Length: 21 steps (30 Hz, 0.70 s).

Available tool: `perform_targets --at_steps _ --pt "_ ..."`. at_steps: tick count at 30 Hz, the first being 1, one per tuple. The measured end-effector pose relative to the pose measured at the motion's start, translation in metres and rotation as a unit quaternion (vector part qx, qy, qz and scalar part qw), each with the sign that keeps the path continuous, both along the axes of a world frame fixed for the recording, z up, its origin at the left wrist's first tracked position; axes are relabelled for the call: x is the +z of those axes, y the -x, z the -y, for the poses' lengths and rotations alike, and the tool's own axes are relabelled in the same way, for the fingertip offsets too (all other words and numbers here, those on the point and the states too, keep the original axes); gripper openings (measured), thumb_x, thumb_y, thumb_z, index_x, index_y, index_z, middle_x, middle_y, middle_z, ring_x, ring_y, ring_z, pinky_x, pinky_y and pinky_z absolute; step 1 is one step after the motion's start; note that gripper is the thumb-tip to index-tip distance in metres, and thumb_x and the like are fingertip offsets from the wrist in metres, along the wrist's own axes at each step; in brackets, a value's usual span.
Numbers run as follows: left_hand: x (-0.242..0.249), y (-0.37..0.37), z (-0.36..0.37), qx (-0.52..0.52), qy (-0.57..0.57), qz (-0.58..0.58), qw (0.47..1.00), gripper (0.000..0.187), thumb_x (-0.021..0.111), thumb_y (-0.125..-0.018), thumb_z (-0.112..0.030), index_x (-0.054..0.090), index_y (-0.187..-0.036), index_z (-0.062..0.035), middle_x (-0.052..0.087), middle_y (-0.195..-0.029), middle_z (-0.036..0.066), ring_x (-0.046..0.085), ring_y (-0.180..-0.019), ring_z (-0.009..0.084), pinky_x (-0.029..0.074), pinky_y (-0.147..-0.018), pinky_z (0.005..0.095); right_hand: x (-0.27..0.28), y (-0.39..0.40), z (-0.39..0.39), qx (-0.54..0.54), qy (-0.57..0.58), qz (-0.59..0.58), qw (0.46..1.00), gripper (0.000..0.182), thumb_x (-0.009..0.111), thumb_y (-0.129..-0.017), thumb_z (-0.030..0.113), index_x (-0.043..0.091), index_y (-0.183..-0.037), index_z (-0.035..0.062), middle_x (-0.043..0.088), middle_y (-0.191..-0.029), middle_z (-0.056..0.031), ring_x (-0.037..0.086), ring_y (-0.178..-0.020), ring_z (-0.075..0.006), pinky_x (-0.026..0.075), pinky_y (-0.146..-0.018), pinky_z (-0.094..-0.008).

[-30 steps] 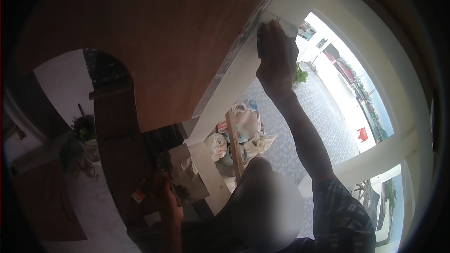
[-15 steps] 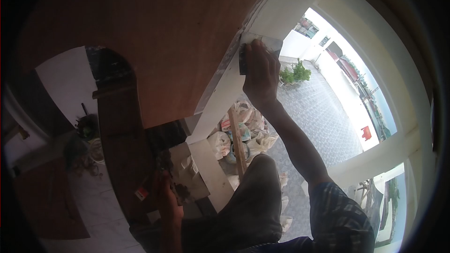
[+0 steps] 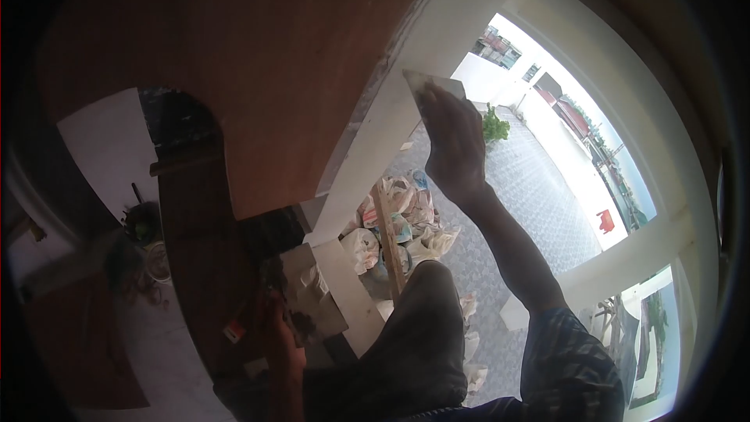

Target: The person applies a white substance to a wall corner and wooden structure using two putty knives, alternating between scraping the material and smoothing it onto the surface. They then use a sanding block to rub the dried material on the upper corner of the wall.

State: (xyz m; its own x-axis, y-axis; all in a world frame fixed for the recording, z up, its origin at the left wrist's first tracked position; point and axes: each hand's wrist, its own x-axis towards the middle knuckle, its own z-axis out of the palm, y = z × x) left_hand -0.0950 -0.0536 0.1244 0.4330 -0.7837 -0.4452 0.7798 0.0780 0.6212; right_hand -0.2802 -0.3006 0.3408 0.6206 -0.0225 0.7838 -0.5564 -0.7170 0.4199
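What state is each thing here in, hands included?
Right hand: gripping the flat blade
Flat blade: held out; wall contact unclear
Left hand: holding the flat plate
Flat plate: held, dark and pale patches on top
Brown panel: edge rough and whitish
Bags: heaped
Wooden strip: slanting across the bags
Plant: green, leafy

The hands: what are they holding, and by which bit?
The right hand holds a blade by its lower end. The left hand holds a board by its left edge.
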Motion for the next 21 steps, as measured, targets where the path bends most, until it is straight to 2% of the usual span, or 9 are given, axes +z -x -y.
perform_targets --at_steps 1,3,5,8,11,14,17,21 --pt "0.000 0.000 0.000 -0.002 0.004 -0.004 1.000 0.045 0.060 -0.098 -0.026 0.050 -0.136 -0.0039 0.058 -0.128 0.010 0.057 -0.115 0.0209 0.046 -0.097 0.0355 0.026 -0.003 -0.003 -0.071 0.002 -0.010 0.997 0.060 0.053 -0.077 -0.017 0.057 -0.133 0.0051 0.059 -0.128 -0.0166 0.057 -0.116 -0.0323 0.047 -0.096 -0.0415" --pt "0.001 0.001 0.000 0.002 0.005 -0.011 1.000 0.044 0.060 -0.097 -0.026 0.051 -0.134 -0.0041 0.059 -0.126 0.009 0.057 -0.114 0.0203 0.046 -0.096 0.0354 0.070 -0.016 -0.005 -0.083 0.032 0.024 0.996 0.075 0.047 -0.072 -0.022 0.052 -0.139 0.0132 0.057 -0.133 -0.0112 0.052 -0.123 -0.0310 0.044 -0.104 -0.0421" --pt "0.001 0.000 0.001 0.016 -0.002 -0.014 1.000 0.042 0.060 -0.097 -0.025 0.052 -0.133 -0.0041 0.060 -0.123 0.009 0.058 -0.111 0.0197 0.046 -0.095 0.0353 0.098 -0.020 0.015 -0.055 0.060 0.046 0.996 0.072 0.049 -0.074 -0.019 0.053 -0.137 0.0136 0.056 -0.135 -0.0097 0.051 -0.125 -0.0298 0.045 -0.105 -0.0414" --pt "-0.004 0.000 0.002 0.011 0.018 0.009 1.000 0.039 0.060 -0.096 -0.023 0.053 -0.130 -0.0039 0.061 -0.119 0.008 0.059 -0.108 0.0191 0.047 -0.093 0.0348 0.121 -0.015 0.050 -0.152 0.140 0.027 0.978 0.068 0.053 -0.075 -0.016 0.054 -0.136 0.0129 0.059 -0.133 -0.0097 0.053 -0.125 -0.0286 0.046 -0.104 -0.0390" --pt "-0.003 0.000 0.002 0.001 0.029 -0.009 1.000 0.038 0.060 -0.096 -0.022 0.053 -0.129 -0.0038 0.061 -0.118 0.007 0.059 -0.107 0.0182 0.047 -0.091 0.0341 0.133 -0.017 0.063 -0.113 0.195 0.007 0.974 0.064 0.054 -0.076 -0.013 0.056 -0.135 0.0121 0.059 -0.134 -0.0095 0.054 -0.124 -0.0277 0.045 -0.104 -0.0386" --pt "0.001 0.001 0.001 0.017 0.023 -0.021 0.999 0.035 0.060 -0.096 -0.021 0.054 -0.126 -0.0038 0.061 -0.115 0.007 0.059 -0.105 0.0175 0.048 -0.089 0.0335 0.138 -0.022 0.070 -0.052 0.198 0.020 0.979 0.060 0.053 -0.077 -0.012 0.059 -0.132 0.0113 0.059 -0.134 -0.0097 0.054 -0.124 -0.0267 0.044 -0.106 -0.0388" --pt "-0.004 0.000 -0.002 0.013 0.033 0.004 0.999 0.034 0.061 -0.096 -0.021 0.056 -0.124 -0.0033 0.062 -0.113 0.007 0.060 -0.103 0.0175 0.049 -0.088 0.0335 0.139 -0.033 0.069 0.033 0.224 0.039 0.973 0.033 0.052 -0.093 -0.001 0.059 -0.125 -0.0015 0.064 -0.121 -0.0184 0.062 -0.110 -0.0322 0.049 -0.092 -0.0395" --pt "-0.007 0.001 -0.002 0.019 0.018 0.007 1.000 0.037 0.062 -0.096 -0.024 0.056 -0.125 -0.0026 0.062 -0.114 0.008 0.060 -0.104 0.0184 0.049 -0.088 0.0334 0.134 -0.036 0.063 0.010 0.207 0.030 0.978 0.040 0.048 -0.087 -0.010 0.058 -0.126 -0.0040 0.060 -0.126 -0.0210 0.059 -0.114 -0.0376 0.050 -0.095 -0.0427"
